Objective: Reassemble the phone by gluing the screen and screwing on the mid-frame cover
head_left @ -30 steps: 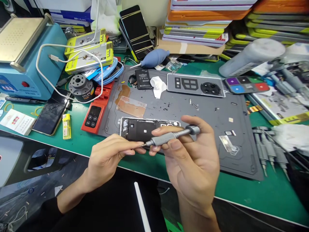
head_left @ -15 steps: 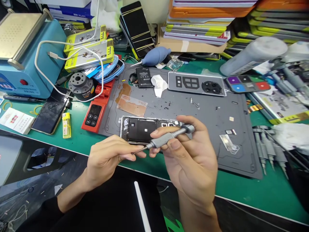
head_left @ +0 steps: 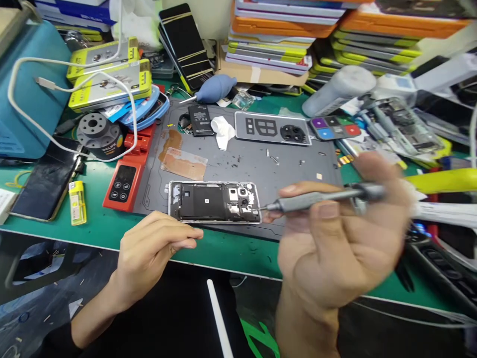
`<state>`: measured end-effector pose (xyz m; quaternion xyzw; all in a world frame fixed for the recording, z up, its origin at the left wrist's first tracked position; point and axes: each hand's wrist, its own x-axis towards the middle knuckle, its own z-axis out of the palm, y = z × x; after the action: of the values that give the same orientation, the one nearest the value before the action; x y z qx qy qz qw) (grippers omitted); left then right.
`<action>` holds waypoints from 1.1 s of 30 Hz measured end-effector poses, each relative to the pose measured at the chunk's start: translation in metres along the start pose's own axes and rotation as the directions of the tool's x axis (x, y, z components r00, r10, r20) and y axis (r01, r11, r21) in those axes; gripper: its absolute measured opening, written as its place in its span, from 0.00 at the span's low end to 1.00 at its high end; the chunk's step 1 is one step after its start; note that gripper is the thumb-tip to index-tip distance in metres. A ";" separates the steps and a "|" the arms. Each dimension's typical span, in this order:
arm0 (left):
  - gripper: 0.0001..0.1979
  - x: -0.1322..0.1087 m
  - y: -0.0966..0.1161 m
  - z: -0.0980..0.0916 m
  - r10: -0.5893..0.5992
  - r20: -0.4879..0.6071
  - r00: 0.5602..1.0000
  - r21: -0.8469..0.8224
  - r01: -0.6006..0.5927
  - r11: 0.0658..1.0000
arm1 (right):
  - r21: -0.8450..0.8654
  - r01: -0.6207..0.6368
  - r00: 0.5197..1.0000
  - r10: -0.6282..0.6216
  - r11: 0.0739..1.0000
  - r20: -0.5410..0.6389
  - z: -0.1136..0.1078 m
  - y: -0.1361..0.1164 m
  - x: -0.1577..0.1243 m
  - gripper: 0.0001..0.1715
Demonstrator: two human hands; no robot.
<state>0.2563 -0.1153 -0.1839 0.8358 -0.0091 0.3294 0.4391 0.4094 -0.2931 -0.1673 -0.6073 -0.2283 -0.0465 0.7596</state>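
Observation:
My right hand (head_left: 339, 248) grips a grey precision screwdriver (head_left: 313, 200), held level with its thin tip pointing left, close to the right end of an opened phone (head_left: 208, 204). Whether the tip touches the phone cannot be told. That phone lies on the grey work mat with its black inner parts and camera modules bare. Just in front of the phone's left part is my left hand (head_left: 152, 253), thumb and fingertips pressed together; anything between them is hidden or too small to name. Toward the back of the mat lies a phone back cover (head_left: 261, 127).
A battery (head_left: 201, 121), white tissue (head_left: 222, 132) and tiny loose parts lie on the mat (head_left: 238, 171). To the left are a red device (head_left: 119, 186) and a yellow small box (head_left: 77, 204). A blue air blower (head_left: 215, 88) and stacked boxes (head_left: 272, 25) stand behind.
My right hand has moved right with the screwdriver, whose tip has left the fingers of my left hand. The view has swung right, and the phone now shows whole.

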 end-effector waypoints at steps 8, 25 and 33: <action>0.02 0.023 -0.008 -0.004 0.206 0.255 0.945 0.409 -0.298 0.862 | -0.362 0.359 0.931 -0.303 0.860 0.204 -0.010 0.012 0.009 0.34; 0.03 0.014 -0.007 -0.004 0.086 0.311 0.947 0.342 -0.196 0.919 | -0.390 0.394 0.900 -0.262 0.832 0.349 -0.004 0.022 0.007 0.46; 0.04 0.011 -0.009 -0.003 0.081 0.244 0.966 0.279 -0.150 0.948 | -0.549 0.564 0.826 -0.421 0.617 0.375 -0.016 0.020 0.007 0.40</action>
<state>0.2661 -0.1043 -0.1826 0.9225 -0.0598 0.2534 0.2850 0.4274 -0.3020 -0.1853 -0.7425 -0.4353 -0.2649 0.4349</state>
